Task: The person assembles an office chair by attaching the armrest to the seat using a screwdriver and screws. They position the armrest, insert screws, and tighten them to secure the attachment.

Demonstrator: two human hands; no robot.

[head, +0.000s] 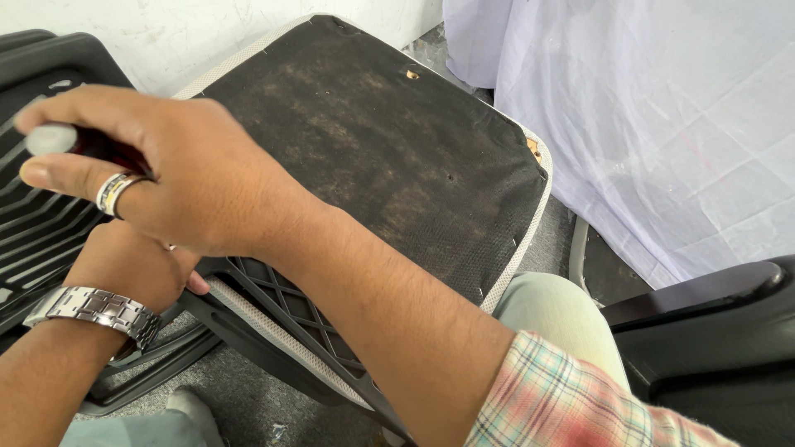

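Right hand (166,170) — raised across the view, knuckles up, fingers curled into a closed grip, a ring on one finger; its forearm runs back to a plaid cuff. Left hand (128,269) — lower, partly hidden beneath the right, wrist wearing a metal watch.

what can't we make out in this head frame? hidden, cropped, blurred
- Tool in the right hand: only a pale butt end and dark red handle show; the fingers hide its working end.
- Left hand: its fingers are covered by the right hand, so what it touches is unclear.
- Black slatted plastic part: cut off by the left edge.
- Seat cushion underside: near edge hidden behind the right forearm.
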